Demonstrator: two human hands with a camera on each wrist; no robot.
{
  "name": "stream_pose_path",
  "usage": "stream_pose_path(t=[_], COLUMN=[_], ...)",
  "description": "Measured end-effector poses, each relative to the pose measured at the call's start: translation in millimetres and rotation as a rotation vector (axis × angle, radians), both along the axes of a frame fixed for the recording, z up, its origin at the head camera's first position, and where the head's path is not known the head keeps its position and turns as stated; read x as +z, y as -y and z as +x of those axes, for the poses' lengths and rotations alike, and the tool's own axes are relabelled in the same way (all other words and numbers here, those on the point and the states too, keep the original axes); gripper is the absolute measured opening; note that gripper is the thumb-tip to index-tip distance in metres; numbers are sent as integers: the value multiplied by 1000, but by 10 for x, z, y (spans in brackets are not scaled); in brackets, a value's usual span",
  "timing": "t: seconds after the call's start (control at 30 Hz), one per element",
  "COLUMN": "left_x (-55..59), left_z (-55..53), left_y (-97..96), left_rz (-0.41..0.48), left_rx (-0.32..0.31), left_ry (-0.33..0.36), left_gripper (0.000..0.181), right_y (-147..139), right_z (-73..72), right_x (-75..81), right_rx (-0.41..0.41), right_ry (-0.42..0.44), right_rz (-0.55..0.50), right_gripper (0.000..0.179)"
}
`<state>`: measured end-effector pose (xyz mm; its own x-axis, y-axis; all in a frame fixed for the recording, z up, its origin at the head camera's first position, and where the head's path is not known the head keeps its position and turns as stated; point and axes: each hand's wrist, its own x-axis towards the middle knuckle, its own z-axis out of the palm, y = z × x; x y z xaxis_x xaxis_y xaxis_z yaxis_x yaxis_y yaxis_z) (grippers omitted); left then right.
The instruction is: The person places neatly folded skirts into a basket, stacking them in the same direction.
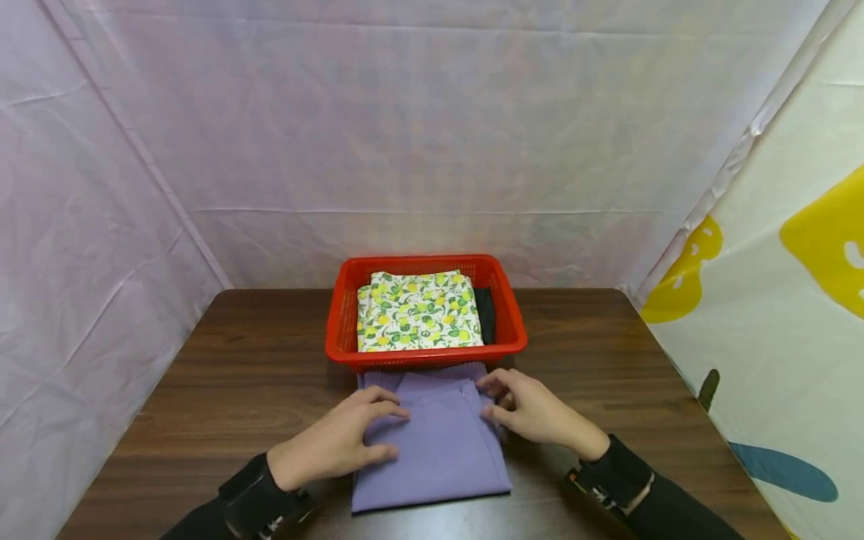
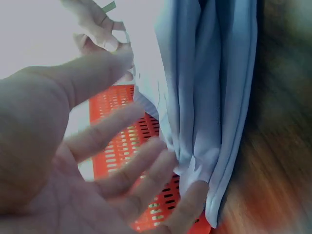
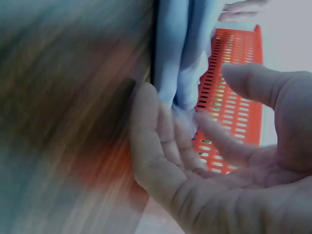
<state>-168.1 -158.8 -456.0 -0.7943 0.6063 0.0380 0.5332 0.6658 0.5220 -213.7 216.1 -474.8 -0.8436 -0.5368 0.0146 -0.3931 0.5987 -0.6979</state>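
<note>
A folded purple garment (image 1: 439, 450) with a ribbed band at its far end lies on the table in the head view. My left hand (image 1: 354, 435) is over its left side, with thumb and fingers spread apart. In the left wrist view, those fingertips (image 2: 197, 190) come right up to the stacked fabric layers (image 2: 209, 97). On the opposite side, my right hand (image 1: 533, 409) is at the far right corner, fingers loosely bent. The right wrist view has its fingertips (image 3: 148, 92) against the folded edge (image 3: 170, 53), with the thumb apart from the cloth.
A red plastic basket (image 1: 516, 326) stands just beyond the garment. Inside lie a folded lemon-print cloth (image 1: 421, 311) and a dark cloth (image 1: 484, 315). Pale sheets (image 1: 432, 150) hang behind the brown wooden table (image 1: 236, 375), and a patterned one (image 1: 776, 360) hangs at its right.
</note>
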Motion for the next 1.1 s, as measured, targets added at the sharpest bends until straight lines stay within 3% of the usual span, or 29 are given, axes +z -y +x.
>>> stream_pose_path(t=[0.2, 0.3, 0.4, 0.53, 0.7, 1.1], left_x=[24, 13, -4, -23, -63, -117], left_z=[56, 67, 79, 74, 28, -30], left_y=[72, 123, 185, 237, 226, 108], left_rz=[31, 38, 54, 73, 68, 206], left_rx=[244, 330, 378, 402, 409, 460], left_ry=[107, 165, 208, 236, 274, 419], left_gripper=[66, 77, 87, 93, 89, 75], right_y=[-63, -84, -99, -107, -101, 54], right_z=[104, 140, 150, 147, 140, 126], right_x=[85, 121, 126, 111, 110, 33], right_rx=[-171, -228, -233, -230, -228, -319], right_ry=[385, 506, 576, 631, 671, 672], right_rz=[-196, -247, -280, -317, -358, -352], right_gripper=[70, 74, 73, 72, 73, 83])
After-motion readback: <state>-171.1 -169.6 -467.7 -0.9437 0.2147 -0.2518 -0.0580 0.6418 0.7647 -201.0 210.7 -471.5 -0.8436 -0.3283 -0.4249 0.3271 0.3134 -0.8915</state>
